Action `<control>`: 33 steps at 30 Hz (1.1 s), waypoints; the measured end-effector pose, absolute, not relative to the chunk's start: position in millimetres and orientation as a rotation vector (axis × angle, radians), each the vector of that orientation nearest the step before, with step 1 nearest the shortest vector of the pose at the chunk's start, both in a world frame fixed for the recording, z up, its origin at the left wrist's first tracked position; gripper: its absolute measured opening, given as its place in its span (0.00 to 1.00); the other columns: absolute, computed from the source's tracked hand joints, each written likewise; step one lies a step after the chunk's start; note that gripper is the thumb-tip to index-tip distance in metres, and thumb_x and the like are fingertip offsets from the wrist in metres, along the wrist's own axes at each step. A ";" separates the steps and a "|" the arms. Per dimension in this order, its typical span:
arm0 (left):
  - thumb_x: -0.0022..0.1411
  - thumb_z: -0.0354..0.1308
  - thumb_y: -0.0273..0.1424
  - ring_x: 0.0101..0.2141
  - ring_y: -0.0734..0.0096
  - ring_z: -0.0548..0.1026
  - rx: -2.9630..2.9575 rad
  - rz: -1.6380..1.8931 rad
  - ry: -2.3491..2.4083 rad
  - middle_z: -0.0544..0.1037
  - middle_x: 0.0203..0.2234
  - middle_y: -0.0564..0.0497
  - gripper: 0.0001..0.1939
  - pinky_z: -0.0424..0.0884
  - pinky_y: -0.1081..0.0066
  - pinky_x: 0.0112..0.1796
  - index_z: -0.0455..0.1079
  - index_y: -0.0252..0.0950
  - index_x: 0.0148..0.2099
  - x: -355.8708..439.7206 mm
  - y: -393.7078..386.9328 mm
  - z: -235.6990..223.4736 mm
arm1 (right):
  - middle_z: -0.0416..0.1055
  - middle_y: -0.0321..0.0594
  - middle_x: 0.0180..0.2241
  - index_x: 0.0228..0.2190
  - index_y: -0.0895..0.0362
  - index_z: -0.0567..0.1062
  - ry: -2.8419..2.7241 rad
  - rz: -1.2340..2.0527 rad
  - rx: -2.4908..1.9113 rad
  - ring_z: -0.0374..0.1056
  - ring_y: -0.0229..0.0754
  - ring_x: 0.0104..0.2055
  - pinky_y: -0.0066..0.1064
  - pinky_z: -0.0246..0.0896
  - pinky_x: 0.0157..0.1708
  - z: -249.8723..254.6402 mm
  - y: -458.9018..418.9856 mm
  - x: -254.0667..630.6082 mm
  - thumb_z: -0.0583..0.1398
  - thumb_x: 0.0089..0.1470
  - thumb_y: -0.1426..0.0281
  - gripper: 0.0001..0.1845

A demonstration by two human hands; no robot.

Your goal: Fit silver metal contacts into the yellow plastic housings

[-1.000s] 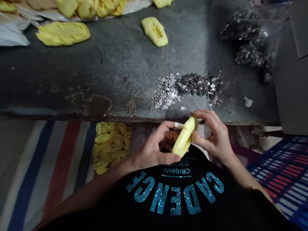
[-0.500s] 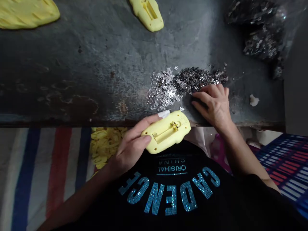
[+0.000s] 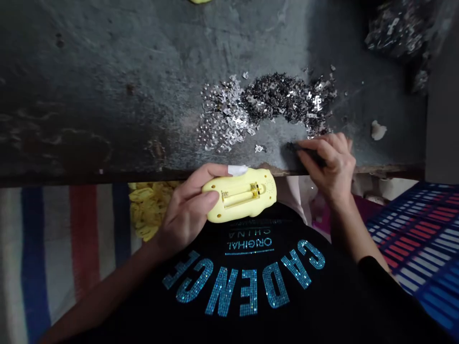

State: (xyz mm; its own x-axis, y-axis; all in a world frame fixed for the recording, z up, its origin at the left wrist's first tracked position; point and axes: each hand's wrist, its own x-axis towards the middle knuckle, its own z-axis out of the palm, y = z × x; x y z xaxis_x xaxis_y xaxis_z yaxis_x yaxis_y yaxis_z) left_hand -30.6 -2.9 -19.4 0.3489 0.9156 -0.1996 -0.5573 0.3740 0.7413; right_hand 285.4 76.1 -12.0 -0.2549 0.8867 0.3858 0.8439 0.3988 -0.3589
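Note:
My left hand (image 3: pixel 191 205) grips a yellow plastic housing (image 3: pixel 240 215) by its left end, thumb on top. White tape wraps one fingertip. The housing's long battery recess faces up, with small metal contacts inside and screw holes near the corners. Over the table's front edge, my right hand (image 3: pixel 332 165) has its thumb and forefinger pinched on a small dark metal piece (image 3: pixel 291 146), its exact shape blurred. Beyond that hand lies a heap of dark metal contacts (image 3: pixel 276 98), joined on the left by a pile of shinier ones (image 3: pixel 224 117). One loose contact (image 3: pixel 258 148) sits nearer me.
Clear plastic bags of metal pieces (image 3: pixel 398 31) rest at the back right of the dark table (image 3: pixel 154 91). A small white lump (image 3: pixel 377 130) lies to the right. Below the edge are yellow pieces (image 3: pixel 148 208), striped cloth (image 3: pixel 84 234) and a blue basket (image 3: pixel 412 239).
My right hand has drawn back from the heap toward the table edge, fingers now pinched. The housing has turned slightly more level. The view has shifted, so the back objects sit higher.

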 end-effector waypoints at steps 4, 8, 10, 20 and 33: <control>0.78 0.56 0.27 0.55 0.51 0.89 0.634 1.033 0.769 0.89 0.57 0.43 0.21 0.88 0.65 0.49 0.76 0.37 0.68 -28.1 -10.7 -17.7 | 0.81 0.43 0.40 0.45 0.48 0.84 -2.214 0.086 -1.469 0.75 0.55 0.46 0.55 0.68 0.53 -16.4 92.1 281.3 0.62 0.77 0.58 0.12; 0.77 0.55 0.27 0.56 0.51 0.89 0.636 1.059 0.742 0.89 0.58 0.43 0.22 0.88 0.61 0.54 0.78 0.37 0.68 -26.4 -13.7 -15.4 | 0.80 0.44 0.40 0.44 0.49 0.83 -2.240 0.020 -1.553 0.74 0.57 0.48 0.55 0.67 0.52 -18.1 103.1 295.3 0.60 0.78 0.56 0.14; 0.78 0.54 0.27 0.53 0.55 0.90 0.647 1.080 0.701 0.90 0.56 0.45 0.21 0.87 0.62 0.55 0.80 0.37 0.66 -23.4 -11.7 -13.4 | 0.81 0.44 0.41 0.46 0.48 0.83 -2.234 -0.032 -1.573 0.74 0.55 0.48 0.52 0.67 0.51 -16.3 100.0 302.5 0.59 0.79 0.57 0.14; 0.77 0.55 0.27 0.52 0.59 0.90 0.711 1.063 0.708 0.89 0.57 0.44 0.21 0.87 0.69 0.51 0.81 0.36 0.65 -11.9 -4.5 -8.0 | 0.80 0.42 0.40 0.46 0.49 0.83 -2.204 0.073 -1.500 0.76 0.59 0.49 0.57 0.70 0.54 -21.8 82.5 290.0 0.66 0.73 0.56 0.11; 0.77 0.60 0.36 0.48 0.54 0.90 0.751 0.969 0.809 0.89 0.54 0.42 0.20 0.88 0.63 0.47 0.79 0.39 0.66 -17.7 -11.0 -13.6 | 0.78 0.45 0.44 0.47 0.47 0.82 -2.455 0.208 -1.419 0.73 0.58 0.54 0.59 0.68 0.62 1.9 111.9 272.6 0.58 0.78 0.59 0.12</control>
